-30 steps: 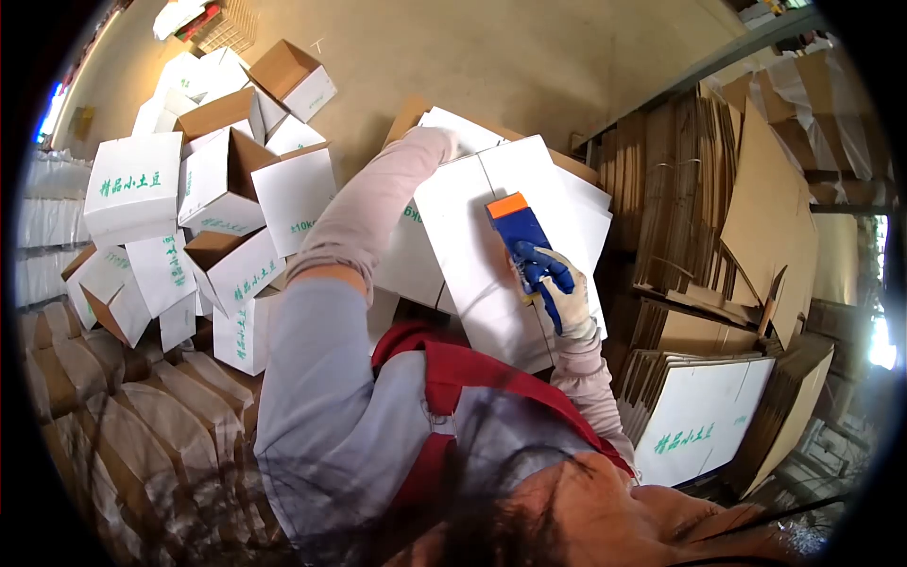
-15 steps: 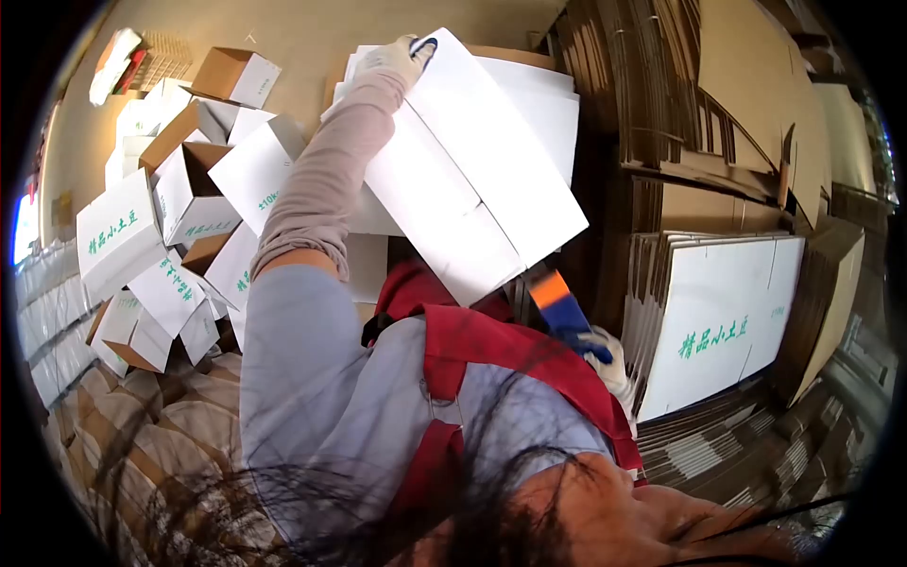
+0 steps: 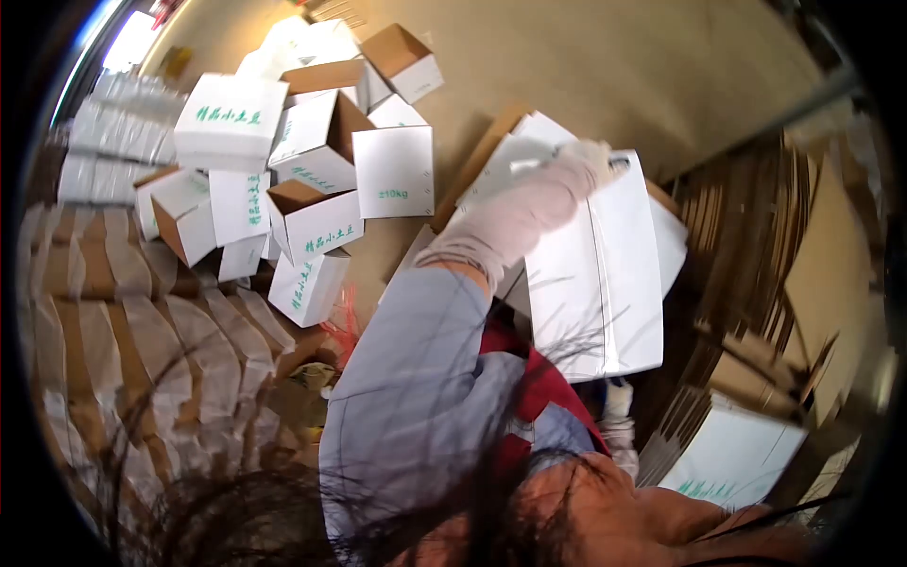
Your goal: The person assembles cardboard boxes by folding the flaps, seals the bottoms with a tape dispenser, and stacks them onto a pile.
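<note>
A white carton (image 3: 624,274) stands in front of me with its closed flaps facing up. A shiny strip that looks like tape runs along its middle seam. My left hand (image 3: 593,163), in a pale glove, is closed on the carton's far edge. Below the near edge, my right hand (image 3: 618,401) is gloved and mostly hidden by the carton. A small blue part of a tape dispenser (image 3: 592,391) shows beside it. Under and behind the carton lie more white cardboard pieces (image 3: 524,142).
Several open white cartons with green print (image 3: 321,227) are heaped at the left. Wrapped brown bundles (image 3: 85,255) lie at the lower left. Stacks of flat cardboard (image 3: 737,246) and a flat white carton (image 3: 737,449) are on the right.
My view has swung, so the heap of cartons sits further right. The carton's top now faces me with a shiny strip on its seam. The right hand and dispenser have gone largely behind the carton.
</note>
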A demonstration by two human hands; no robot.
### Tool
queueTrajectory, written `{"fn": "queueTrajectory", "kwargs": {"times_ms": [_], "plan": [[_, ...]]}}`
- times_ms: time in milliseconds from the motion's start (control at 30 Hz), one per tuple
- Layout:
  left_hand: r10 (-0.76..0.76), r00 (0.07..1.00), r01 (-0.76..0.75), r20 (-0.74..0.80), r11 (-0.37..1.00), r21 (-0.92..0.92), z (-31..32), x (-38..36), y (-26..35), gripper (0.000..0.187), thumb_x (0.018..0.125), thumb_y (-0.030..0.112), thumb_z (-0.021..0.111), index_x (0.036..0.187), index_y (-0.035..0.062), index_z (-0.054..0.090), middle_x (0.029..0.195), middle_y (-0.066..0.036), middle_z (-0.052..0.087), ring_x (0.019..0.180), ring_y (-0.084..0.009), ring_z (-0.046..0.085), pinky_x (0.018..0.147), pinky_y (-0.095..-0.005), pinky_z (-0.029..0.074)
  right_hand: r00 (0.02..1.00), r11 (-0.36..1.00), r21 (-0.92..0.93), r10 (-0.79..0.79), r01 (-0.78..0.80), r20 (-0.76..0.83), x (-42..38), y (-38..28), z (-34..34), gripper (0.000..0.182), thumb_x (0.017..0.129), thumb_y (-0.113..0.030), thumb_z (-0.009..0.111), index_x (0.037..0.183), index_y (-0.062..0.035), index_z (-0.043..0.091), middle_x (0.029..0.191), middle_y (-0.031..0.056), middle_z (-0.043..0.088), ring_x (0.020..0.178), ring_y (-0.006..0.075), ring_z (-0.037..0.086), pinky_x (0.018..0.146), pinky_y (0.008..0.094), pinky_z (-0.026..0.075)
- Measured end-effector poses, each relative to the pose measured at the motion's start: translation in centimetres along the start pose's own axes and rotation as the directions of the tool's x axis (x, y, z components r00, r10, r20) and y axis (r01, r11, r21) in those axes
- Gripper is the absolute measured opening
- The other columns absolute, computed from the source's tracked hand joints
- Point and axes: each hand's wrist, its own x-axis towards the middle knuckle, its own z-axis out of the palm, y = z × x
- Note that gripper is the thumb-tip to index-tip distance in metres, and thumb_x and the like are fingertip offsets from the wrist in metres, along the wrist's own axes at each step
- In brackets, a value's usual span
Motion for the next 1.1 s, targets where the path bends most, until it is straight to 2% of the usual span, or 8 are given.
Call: {"fn": "queueTrajectory", "kwargs": {"times_ms": [267, 367, 533, 700, 767, 833, 867, 1100], "plan": [[-0.318, 0.903, 0.244, -0.291, 0.933, -0.263, -8.1, -8.8, -15.4, 0.051, 0.084, 0.055, 0.049, 0.093, 0.0076, 0.065, 0.094, -0.017, 0.065, 0.092, -0.0282, 0.062, 0.078, -0.0400, 0.049, 0.946, 0.851, -0.414, -0.309, 0.322, 0.101, 7.7, -10.8, 1.6, 0.021, 0.077, -0.017, 0.062, 0.094, -0.0046, 0.064, 0.089, 0.0128, 0.065, 0.082, 0.0287, 0.061, 0.076, 0.0391, 0.048], [-0.547, 0.522, 0.577, -0.654, 0.791, -0.202, -15.2, -22.2, -25.7, 0.036, 0.090, 0.036, 0.045, 0.109, 0.0069, 0.056, 0.099, -0.018, 0.059, 0.093, -0.0338, 0.058, 0.076, -0.0422, 0.048, 0.744, 0.724, -0.209, -0.578, 0.657, 0.336, 4.3, -21.3, 6.9, 0.022, 0.079, -0.015, 0.060, 0.098, -0.0052, 0.064, 0.092, 0.0142, 0.064, 0.086, 0.0307, 0.060, 0.080, 0.0407, 0.047], [0.124, -0.025, 0.963, -0.992, 0.268, 0.009, -29.3, -34.9, -21.9, 0.055, 0.064, 0.042, 0.074, 0.109, 0.0122, 0.060, 0.107, -0.016, 0.061, 0.100, -0.0307, 0.057, 0.081, -0.0430, 0.047, 0.128, 0.382, 0.350, -0.810, 0.855, 0.572, -2.7, -28.4, 12.5, 0.023, 0.079, -0.014, 0.058, 0.102, -0.0129, 0.064, 0.094, 0.0134, 0.064, 0.092, 0.0342, 0.059, 0.084, 0.0417, 0.046], [-0.281, 0.300, -0.075, -0.912, 0.946, -0.316, -16.4, -18.3, -27.5, 0.055, 0.077, 0.034, 0.068, 0.121, 0.0037, 0.053, 0.111, -0.019, 0.058, 0.100, -0.0333, 0.057, 0.083, -0.0358, 0.047, 0.577, 0.671, 0.069, -0.681, 0.738, 0.450, 4.1, -19.8, 8.7, 0.026, 0.079, -0.011, 0.057, 0.105, -0.0112, 0.063, 0.101, 0.0107, 0.065, 0.093, 0.0314, 0.060, 0.084, 0.0386, 0.047], [-0.543, 0.760, 0.485, -0.358, 0.840, -0.243, -6.4, -8.6, -28.5, 0.037, 0.076, 0.020, 0.067, 0.110, 0.0068, 0.058, 0.105, -0.016, 0.061, 0.097, -0.0315, 0.059, 0.084, -0.0356, 0.047, 0.710, 0.764, -0.033, -0.581, 0.644, 0.399, 3.7, -16.6, 5.7, 0.027, 0.079, -0.010, 0.057, 0.105, -0.0106, 0.063, 0.101, 0.0107, 0.065, 0.092, 0.0310, 0.060, 0.083, 0.0381, 0.047], [-0.186, 0.974, 0.108, -0.130, 0.883, -0.456, 7.1, -1.1, -24.0, 0.043, 0.080, 0.031, 0.061, 0.117, 0.0120, 0.054, 0.108, -0.015, 0.061, 0.100, -0.0319, 0.057, 0.088, -0.0379, 0.045, 0.796, 0.811, -0.100, -0.531, 0.577, 0.290, 3.1, -12.9, 3.9, 0.026, 0.078, -0.010, 0.058, 0.103, -0.0097, 0.064, 0.100, 0.0114, 0.065, 0.092, 0.0305, 0.060, 0.081, 0.0375, 0.048], [0.180, 0.973, -0.160, -0.144, 0.977, 0.143, 10.0, 1.4, -19.3, 0.053, 0.081, 0.040, 0.058, 0.126, 0.0159, 0.047, 0.124, -0.012, 0.053, 0.116, -0.0287, 0.048, 0.100, -0.0408, 0.035, 0.857, 0.858, -0.149, -0.445, 0.491, 0.259, 1.7, -12.6, 2.7, 0.027, 0.077, -0.009, 0.058, 0.104, -0.0103, 0.064, 0.100, 0.0127, 0.064, 0.092, 0.0308, 0.060, 0.080, 0.0375, 0.048], [0.201, 0.837, -0.410, 0.510, 0.847, 0.339, 18.4, 8.5, -1.8, 0.074, 0.074, 0.039, 0.067, 0.137, 0.0175, 0.034, 0.140, -0.013, 0.036, 0.131, -0.0278, 0.031, 0.108, -0.0438, 0.024, 0.998, 0.991, 0.121, -0.060, 0.060, -0.010, -6.1, -3.8, 0.9, 0.032, 0.078, 0.002, 0.052, 0.108, -0.0031, 0.062, 0.103, 0.0132, 0.065, 0.094, 0.0235, 0.062, 0.083, 0.0300, 0.047]]}}
